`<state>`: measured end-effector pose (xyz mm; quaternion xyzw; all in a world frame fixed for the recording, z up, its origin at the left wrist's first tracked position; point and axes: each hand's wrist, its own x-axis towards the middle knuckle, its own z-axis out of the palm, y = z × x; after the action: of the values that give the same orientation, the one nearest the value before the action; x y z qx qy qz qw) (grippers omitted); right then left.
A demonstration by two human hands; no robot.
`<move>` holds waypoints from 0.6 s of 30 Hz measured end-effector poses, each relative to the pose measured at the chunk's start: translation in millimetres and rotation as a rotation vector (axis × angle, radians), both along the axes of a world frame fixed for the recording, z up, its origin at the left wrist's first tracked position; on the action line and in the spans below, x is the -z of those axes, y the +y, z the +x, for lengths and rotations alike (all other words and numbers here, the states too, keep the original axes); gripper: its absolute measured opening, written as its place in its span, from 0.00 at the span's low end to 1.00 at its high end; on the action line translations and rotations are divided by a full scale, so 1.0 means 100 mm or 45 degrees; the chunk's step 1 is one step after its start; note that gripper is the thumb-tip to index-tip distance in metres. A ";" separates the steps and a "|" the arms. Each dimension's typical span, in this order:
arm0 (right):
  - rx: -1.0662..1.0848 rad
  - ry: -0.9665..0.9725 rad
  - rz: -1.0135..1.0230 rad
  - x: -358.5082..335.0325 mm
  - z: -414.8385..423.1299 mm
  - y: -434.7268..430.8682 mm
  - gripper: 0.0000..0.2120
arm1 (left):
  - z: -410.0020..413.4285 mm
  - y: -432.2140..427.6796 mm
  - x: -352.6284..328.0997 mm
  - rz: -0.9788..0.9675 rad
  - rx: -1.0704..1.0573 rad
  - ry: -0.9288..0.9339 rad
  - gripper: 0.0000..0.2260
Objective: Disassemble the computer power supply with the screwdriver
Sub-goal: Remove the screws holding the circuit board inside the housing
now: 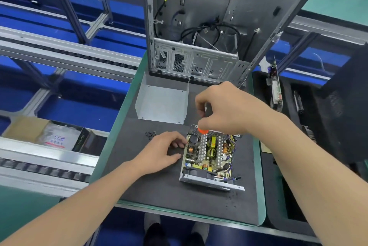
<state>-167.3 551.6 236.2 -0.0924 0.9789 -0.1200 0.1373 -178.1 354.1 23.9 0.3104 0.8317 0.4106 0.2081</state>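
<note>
The open power supply (209, 158) lies on the dark foam mat (159, 190), its circuit board, heat sinks and coils showing. My right hand (229, 108) grips the screwdriver (203, 130) upright over the unit's far left corner; only its black handle and orange collar show, and the tip is hidden among the parts. My left hand (163, 150) rests on the mat with its fingertips touching the unit's left wall. The removed grey metal cover (161, 102) stands behind the unit. Several small black screws (150, 134) lie left of it.
An empty computer case (199, 27) with loose black cables stands upright at the back of the mat. A black tray (288, 126) with circuit boards is on the right. Roller conveyors and a cardboard box (29, 132) are on the left.
</note>
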 end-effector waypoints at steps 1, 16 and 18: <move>0.010 0.005 -0.009 0.02 -0.02 0.00 0.05 | 0.00 0.00 0.01 0.012 -0.009 -0.004 0.17; 0.249 0.189 -0.499 0.50 -0.09 0.03 0.10 | -0.07 0.07 -0.10 0.234 -0.071 -0.198 0.06; 0.268 0.203 -0.576 0.56 -0.06 0.05 0.10 | -0.10 0.02 -0.10 0.257 -0.064 -0.281 0.08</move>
<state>-172.8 556.5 180.6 -0.0274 0.9391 -0.3417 0.0222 -188.2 355.9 34.3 0.2618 0.7658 0.5288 0.2556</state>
